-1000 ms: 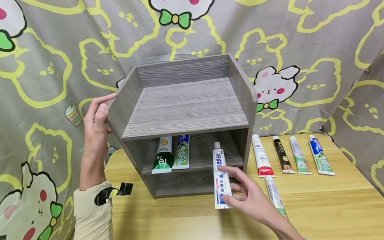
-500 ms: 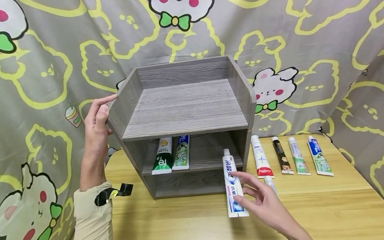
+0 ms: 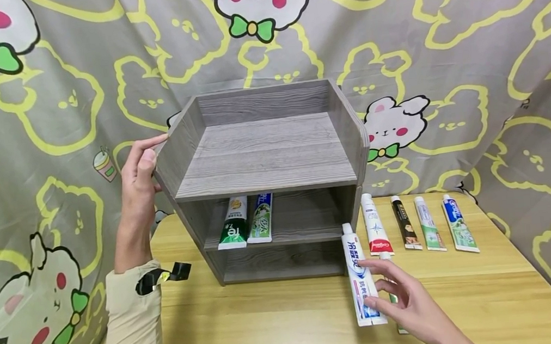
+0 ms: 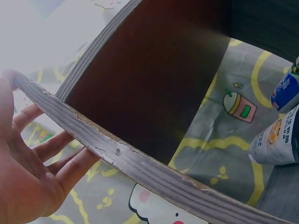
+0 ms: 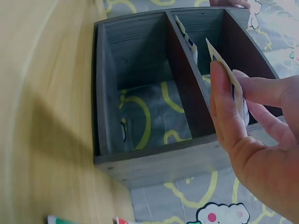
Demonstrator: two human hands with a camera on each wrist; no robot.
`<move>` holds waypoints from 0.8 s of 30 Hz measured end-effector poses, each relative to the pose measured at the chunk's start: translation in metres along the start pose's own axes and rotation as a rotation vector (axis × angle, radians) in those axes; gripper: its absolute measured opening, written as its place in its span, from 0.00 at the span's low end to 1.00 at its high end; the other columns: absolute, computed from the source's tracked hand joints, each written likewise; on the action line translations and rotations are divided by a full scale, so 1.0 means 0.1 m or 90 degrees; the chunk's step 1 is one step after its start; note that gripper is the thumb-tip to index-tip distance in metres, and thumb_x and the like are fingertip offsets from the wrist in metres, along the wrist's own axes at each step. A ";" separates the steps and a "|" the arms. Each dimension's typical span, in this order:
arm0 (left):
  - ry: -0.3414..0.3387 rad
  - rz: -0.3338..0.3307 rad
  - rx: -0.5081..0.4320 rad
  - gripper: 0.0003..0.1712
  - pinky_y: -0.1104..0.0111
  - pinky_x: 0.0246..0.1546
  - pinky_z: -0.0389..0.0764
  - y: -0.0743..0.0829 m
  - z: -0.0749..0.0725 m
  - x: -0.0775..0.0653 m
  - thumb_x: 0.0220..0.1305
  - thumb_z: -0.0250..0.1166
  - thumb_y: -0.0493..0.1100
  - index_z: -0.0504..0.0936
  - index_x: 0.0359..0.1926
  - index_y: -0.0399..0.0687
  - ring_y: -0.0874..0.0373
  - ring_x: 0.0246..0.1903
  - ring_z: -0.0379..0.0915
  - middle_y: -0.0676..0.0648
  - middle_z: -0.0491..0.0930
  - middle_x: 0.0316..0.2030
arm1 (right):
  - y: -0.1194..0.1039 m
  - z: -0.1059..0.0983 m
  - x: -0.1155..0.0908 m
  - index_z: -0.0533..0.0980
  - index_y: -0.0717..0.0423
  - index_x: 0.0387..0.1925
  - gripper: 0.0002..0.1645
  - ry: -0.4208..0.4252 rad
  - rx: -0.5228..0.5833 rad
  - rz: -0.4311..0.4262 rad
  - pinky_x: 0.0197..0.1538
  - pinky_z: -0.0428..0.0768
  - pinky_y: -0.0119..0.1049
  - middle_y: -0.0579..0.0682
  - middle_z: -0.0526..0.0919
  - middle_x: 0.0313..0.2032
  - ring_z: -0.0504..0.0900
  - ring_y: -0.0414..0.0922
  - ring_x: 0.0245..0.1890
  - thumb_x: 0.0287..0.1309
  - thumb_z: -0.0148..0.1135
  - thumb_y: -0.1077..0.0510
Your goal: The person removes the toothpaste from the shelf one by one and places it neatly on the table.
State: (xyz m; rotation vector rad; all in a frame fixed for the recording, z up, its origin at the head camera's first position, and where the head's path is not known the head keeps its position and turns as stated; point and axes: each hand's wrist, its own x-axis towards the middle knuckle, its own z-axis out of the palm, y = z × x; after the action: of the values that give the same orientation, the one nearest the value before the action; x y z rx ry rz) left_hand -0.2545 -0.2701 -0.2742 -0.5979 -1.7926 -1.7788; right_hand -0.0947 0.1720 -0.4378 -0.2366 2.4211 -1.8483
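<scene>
My right hand [image 3: 409, 297] pinches a white and blue toothpaste tube [image 3: 355, 266], cap up, in front of the shelf's lower right corner. The right wrist view shows that tube edge-on [image 5: 227, 74] between thumb and fingers. My left hand [image 3: 138, 176] holds the left side panel of the grey wooden shelf unit [image 3: 264, 156]; in the left wrist view its fingers [image 4: 77, 168] lie behind the panel's edge. On the middle shelf, toward the left, lie a green and white toothpaste tube [image 3: 233, 225] and a green and blue one [image 3: 261, 219].
Right of the unit on the wooden table [image 3: 501, 283] lie a red and white Colgate tube [image 3: 374, 220], a black tube [image 3: 406, 223], a white and green tube [image 3: 429, 224] and a blue and green tube [image 3: 459, 224]. Another tube [image 3: 394, 299] is partly hidden by my right hand.
My right hand has carried the white and blue toothpaste tube to the right and toward me, away from the shelf front. The left hand stays on the side panel.
</scene>
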 end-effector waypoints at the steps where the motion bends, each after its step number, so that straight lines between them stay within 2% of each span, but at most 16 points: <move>1: 0.000 0.000 0.001 0.23 0.71 0.20 0.80 0.00 0.00 0.00 0.74 0.52 0.47 0.81 0.62 0.45 0.55 0.33 0.76 0.41 0.75 0.48 | 0.01 -0.02 -0.02 0.72 0.47 0.68 0.36 -0.001 -0.004 0.014 0.29 0.83 0.35 0.58 0.73 0.64 0.84 0.47 0.47 0.60 0.74 0.58; 6: 0.000 0.003 0.005 0.23 0.71 0.20 0.80 0.00 0.00 0.00 0.74 0.52 0.46 0.81 0.62 0.45 0.55 0.32 0.75 0.42 0.75 0.48 | 0.07 -0.12 -0.12 0.71 0.48 0.70 0.37 -0.008 -0.012 0.040 0.38 0.86 0.36 0.55 0.68 0.69 0.83 0.44 0.49 0.61 0.73 0.58; 10: -0.002 0.009 0.007 0.23 0.72 0.21 0.79 0.00 0.00 0.00 0.74 0.52 0.46 0.81 0.62 0.45 0.55 0.33 0.75 0.42 0.76 0.49 | 0.17 -0.23 -0.16 0.72 0.49 0.69 0.36 0.015 -0.033 0.038 0.31 0.82 0.33 0.48 0.71 0.66 0.83 0.43 0.45 0.60 0.73 0.59; 13: -0.004 0.007 0.005 0.23 0.72 0.21 0.80 0.00 0.00 0.00 0.74 0.52 0.46 0.81 0.62 0.45 0.55 0.33 0.75 0.42 0.76 0.48 | 0.27 -0.32 -0.18 0.73 0.52 0.68 0.36 0.036 -0.039 0.008 0.28 0.82 0.35 0.38 0.74 0.60 0.85 0.45 0.41 0.60 0.73 0.62; 16: -0.008 0.005 0.004 0.23 0.71 0.21 0.80 0.00 0.00 0.00 0.75 0.52 0.46 0.80 0.63 0.45 0.55 0.33 0.76 0.42 0.76 0.47 | 0.37 -0.42 -0.20 0.73 0.56 0.68 0.35 0.051 -0.042 -0.031 0.31 0.85 0.39 0.29 0.75 0.57 0.85 0.45 0.38 0.60 0.72 0.66; 21: -0.003 0.003 -0.005 0.22 0.71 0.21 0.80 0.00 0.01 0.00 0.75 0.52 0.46 0.81 0.62 0.44 0.57 0.31 0.75 0.41 0.76 0.45 | 0.53 -0.57 -0.20 0.74 0.58 0.67 0.34 0.079 -0.086 -0.077 0.32 0.85 0.36 0.25 0.75 0.57 0.85 0.44 0.36 0.59 0.71 0.68; 24: 0.001 0.000 -0.011 0.22 0.71 0.20 0.80 0.00 0.00 0.00 0.75 0.53 0.46 0.81 0.62 0.44 0.57 0.31 0.75 0.41 0.77 0.46 | 0.61 -0.64 -0.19 0.75 0.60 0.66 0.34 0.093 -0.109 -0.083 0.33 0.84 0.35 0.24 0.76 0.55 0.86 0.43 0.35 0.58 0.72 0.69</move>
State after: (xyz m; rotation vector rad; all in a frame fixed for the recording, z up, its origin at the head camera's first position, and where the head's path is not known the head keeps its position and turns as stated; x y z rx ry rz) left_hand -0.2544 -0.2697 -0.2744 -0.6040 -1.7774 -1.7965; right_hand -0.0903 0.2521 -0.4800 -0.2870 2.7289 -1.7645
